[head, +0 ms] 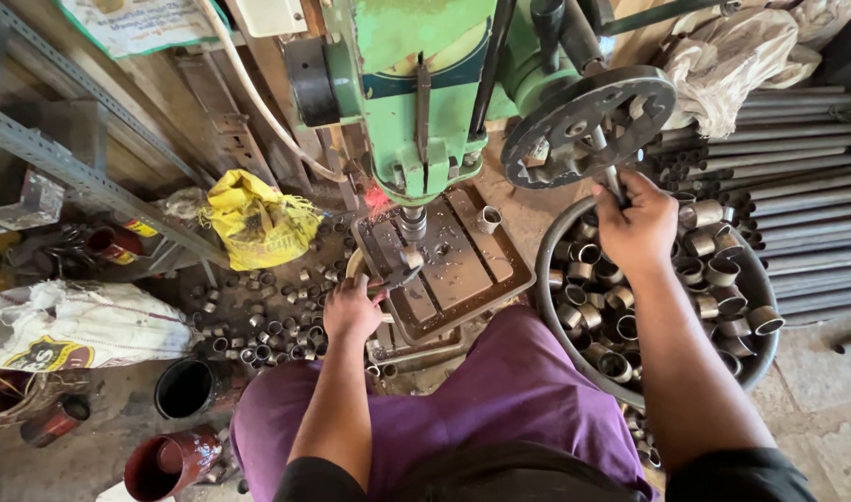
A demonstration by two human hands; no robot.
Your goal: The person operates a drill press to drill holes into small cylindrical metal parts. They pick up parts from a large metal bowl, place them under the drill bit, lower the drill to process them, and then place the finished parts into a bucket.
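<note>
I sit before a green drill press (pixel 421 84). My left hand (pixel 351 309) grips pliers (pixel 395 277) that hold a small metal ring (pixel 412 257) on the press table (pixel 463 270), right under the drill chuck (pixel 412 221). My right hand (pixel 638 223) is closed around a spoke of the black feed wheel (pixel 588 125) at the right of the machine. Another metal ring (pixel 488 219) stands loose at the back of the table.
A round pan (pixel 756 363) full of short metal rings sits under my right arm. Several rings (pixel 267 325) lie scattered on the floor at left, near a yellow bag (pixel 258 221). Long steel tubes (pixel 797 186) are stacked at right. Red-black cans (pixel 170 460) stand at bottom left.
</note>
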